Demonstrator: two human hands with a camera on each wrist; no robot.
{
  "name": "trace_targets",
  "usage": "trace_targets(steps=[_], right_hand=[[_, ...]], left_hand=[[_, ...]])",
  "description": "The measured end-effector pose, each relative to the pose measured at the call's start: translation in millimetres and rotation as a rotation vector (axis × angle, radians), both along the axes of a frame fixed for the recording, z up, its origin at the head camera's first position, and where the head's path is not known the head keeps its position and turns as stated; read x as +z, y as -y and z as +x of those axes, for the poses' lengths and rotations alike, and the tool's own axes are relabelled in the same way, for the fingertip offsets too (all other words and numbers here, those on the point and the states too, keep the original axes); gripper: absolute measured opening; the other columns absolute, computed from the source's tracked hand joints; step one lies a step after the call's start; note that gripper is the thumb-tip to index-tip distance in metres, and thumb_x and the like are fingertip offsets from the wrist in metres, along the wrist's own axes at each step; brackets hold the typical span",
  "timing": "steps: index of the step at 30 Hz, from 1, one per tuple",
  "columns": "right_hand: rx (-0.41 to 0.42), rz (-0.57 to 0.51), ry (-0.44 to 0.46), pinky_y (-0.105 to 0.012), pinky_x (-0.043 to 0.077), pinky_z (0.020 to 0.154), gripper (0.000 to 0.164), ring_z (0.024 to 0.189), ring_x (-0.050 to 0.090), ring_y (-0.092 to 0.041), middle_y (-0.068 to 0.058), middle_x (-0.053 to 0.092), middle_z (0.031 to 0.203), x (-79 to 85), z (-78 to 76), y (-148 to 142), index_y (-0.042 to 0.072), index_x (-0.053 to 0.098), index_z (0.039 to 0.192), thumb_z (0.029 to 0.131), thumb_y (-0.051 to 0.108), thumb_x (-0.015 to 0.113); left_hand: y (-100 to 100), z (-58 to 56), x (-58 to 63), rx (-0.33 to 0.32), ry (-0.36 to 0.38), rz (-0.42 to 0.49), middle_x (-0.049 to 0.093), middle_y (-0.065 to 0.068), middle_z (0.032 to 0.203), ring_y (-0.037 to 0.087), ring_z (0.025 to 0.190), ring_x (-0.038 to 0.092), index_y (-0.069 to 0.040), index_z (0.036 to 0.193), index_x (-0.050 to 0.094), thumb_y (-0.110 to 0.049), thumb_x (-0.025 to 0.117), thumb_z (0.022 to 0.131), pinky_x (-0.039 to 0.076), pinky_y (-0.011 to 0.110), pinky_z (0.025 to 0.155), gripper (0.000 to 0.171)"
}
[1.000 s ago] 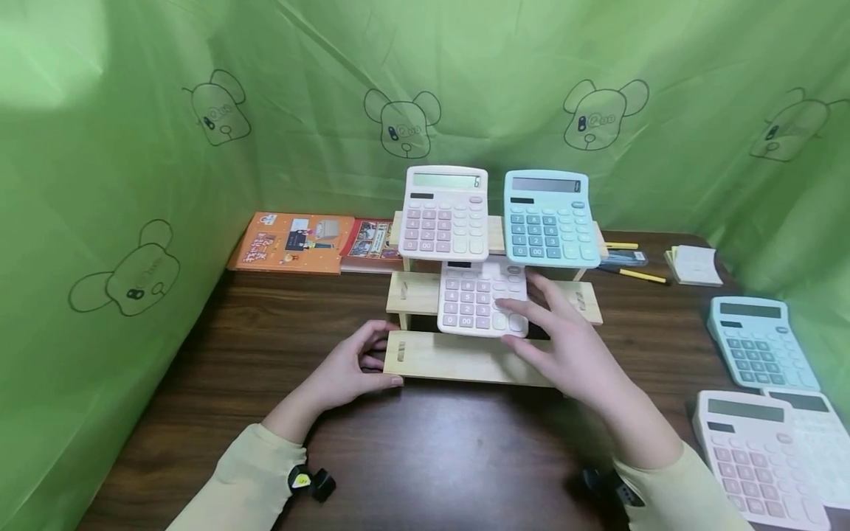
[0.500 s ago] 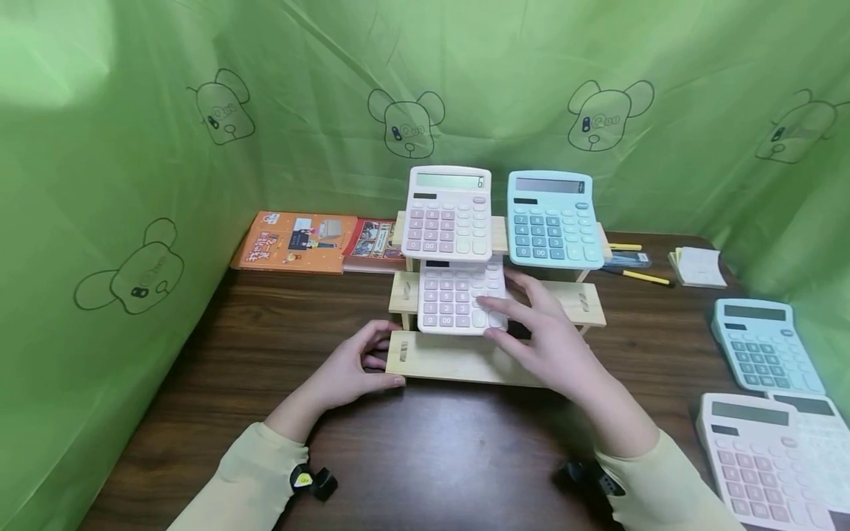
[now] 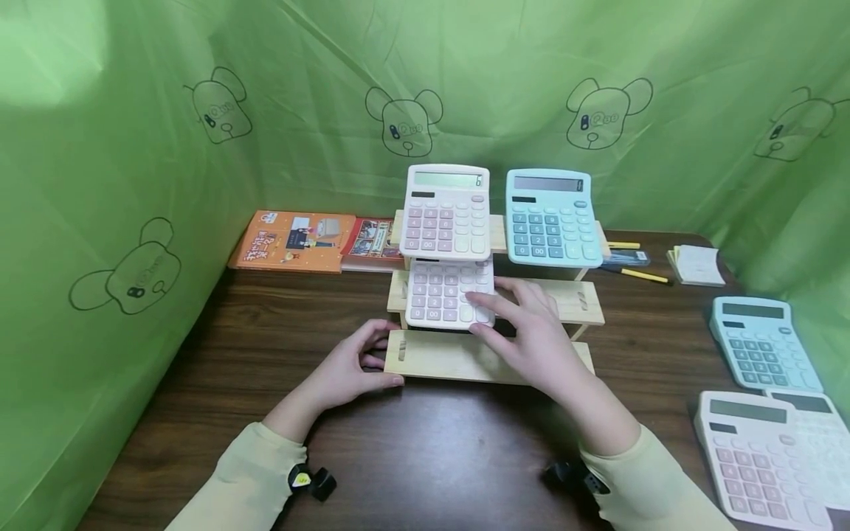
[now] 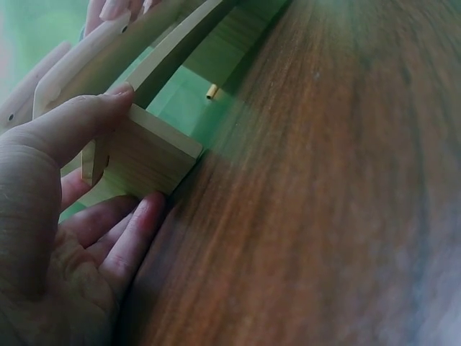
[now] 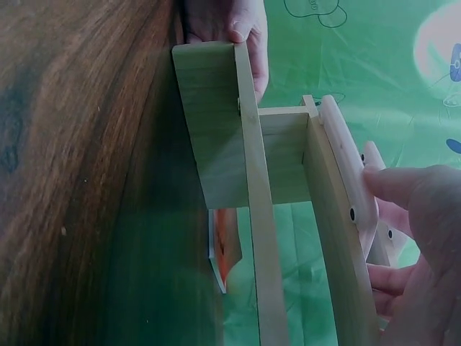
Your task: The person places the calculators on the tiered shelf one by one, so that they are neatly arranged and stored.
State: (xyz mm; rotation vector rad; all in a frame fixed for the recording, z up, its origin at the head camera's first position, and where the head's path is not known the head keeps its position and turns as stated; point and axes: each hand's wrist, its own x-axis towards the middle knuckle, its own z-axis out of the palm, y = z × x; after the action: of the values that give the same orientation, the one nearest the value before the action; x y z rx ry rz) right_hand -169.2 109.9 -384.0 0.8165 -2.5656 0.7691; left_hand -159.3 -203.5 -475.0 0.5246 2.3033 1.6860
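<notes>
A three-tier wooden stand (image 3: pixel 458 361) sits mid-table. At the left end of its lowest tier, my left hand (image 3: pixel 355 363) grips the side panel, thumb on the front edge and fingers at the panel, as the left wrist view shows. On the middle tier lies a pink calculator (image 3: pixel 434 299), its top partly hidden under the tier above. My right hand (image 3: pixel 534 332) holds this calculator by its right side, thumb at the front corner and index finger over the keys. The top tier bears another pink calculator (image 3: pixel 446 214), display lit, and a blue calculator (image 3: pixel 553 221).
At the right lie a second blue calculator (image 3: pixel 764 343), a larger pink one (image 3: pixel 753 461) and a white one (image 3: pixel 820 450) partly under it. Books (image 3: pixel 295 242) lie back left; pens (image 3: pixel 644 276) and a paper pad (image 3: pixel 696 265) back right. A green curtain (image 3: pixel 299 110) encloses the table.
My right hand has slid the pink calculator leftward along the middle tier, so it now sits under the upper pink one. The left hand has stayed on the stand's end.
</notes>
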Motion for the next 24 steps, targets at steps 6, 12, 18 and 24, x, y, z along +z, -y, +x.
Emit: trace_targets(steps=[6,12,18,24], right_hand=[[-0.010,-0.001,0.012,-0.050,0.029,0.102,0.041,0.124,0.042,-0.029,-0.011,0.051,0.134,1.2,-0.1,0.8,0.029,0.066,0.126,0.086,0.038,0.073],[-0.005,0.015,-0.003,-0.051,0.029,0.103,0.042,0.125,0.042,-0.031,-0.013,0.051,0.134,-0.3,-0.1,0.8,0.028,0.066,0.126,0.087,0.039,0.072],[0.018,0.034,-0.039,-0.052,0.028,0.103,0.043,0.126,0.041,-0.032,-0.015,0.050,0.135,-2.6,0.7,0.2,0.027,0.063,0.130,0.089,0.039,0.070],[0.066,0.072,-0.035,-0.053,0.026,0.106,0.055,0.131,0.038,-0.032,-0.012,0.046,0.141,-3.1,5.9,-8.3,0.025,0.053,0.139,0.089,0.036,0.070]], left_hand=[[-0.1,-0.1,0.7,0.011,0.008,-0.004,0.057,-0.004,0.128,0.016,0.115,0.056,-0.026,0.131,0.047,-0.028,0.088,0.071,0.055,0.032,0.084,0.073],[0.0,0.9,0.8,0.015,0.009,-0.013,0.058,-0.004,0.128,0.016,0.115,0.057,-0.027,0.131,0.047,-0.019,0.087,0.073,0.055,0.031,0.084,0.071],[0.1,0.9,0.7,-0.009,-0.010,0.011,0.058,-0.002,0.128,0.017,0.115,0.057,-0.024,0.131,0.046,-0.020,0.087,0.073,0.055,0.032,0.083,0.071],[-1.4,1.4,1.7,-0.003,0.006,0.011,0.058,0.001,0.128,0.018,0.114,0.057,-0.020,0.133,0.046,-0.016,0.087,0.073,0.055,0.033,0.084,0.073]])
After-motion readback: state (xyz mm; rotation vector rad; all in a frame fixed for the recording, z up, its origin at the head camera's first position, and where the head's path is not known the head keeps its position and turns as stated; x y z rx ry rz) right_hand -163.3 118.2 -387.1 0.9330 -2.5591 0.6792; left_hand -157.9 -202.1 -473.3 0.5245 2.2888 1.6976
